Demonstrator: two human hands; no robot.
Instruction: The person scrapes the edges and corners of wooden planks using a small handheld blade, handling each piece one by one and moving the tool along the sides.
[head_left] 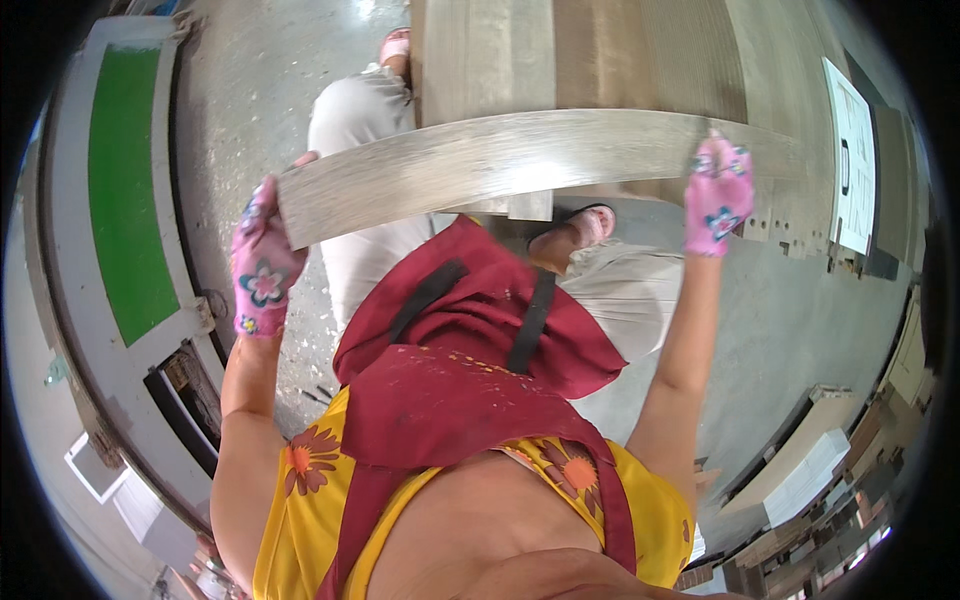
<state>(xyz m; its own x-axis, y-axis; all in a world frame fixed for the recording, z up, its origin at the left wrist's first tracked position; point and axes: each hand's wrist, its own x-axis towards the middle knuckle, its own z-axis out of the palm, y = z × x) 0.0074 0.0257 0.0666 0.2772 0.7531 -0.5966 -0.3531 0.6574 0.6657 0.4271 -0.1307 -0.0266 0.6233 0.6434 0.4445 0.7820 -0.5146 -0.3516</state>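
A long grey-brown wood-grain board (pixel 520 155) spans the space in front of me, above my knees and along the near edge of a stack of similar boards (pixel 640 55). My left hand (pixel 265 265), in a pink flowered glove, is closed on the board's left end, the thumb on the near side and bare fingertips showing at the far edge. Toward the right end, my right hand (pixel 719 195), gloved the same way, is closed over the board with its fingers folded. The fingers' undersides are hidden there. The board's right end blends into the stack beneath.
A white printed sheet (pixel 848 155) lies at the stack's right side. To my left stands a long grey frame with a green panel (pixel 125 190). Panels and board pieces (pixel 800 480) pile up at the lower right. Small debris dots the concrete floor (pixel 235 110).
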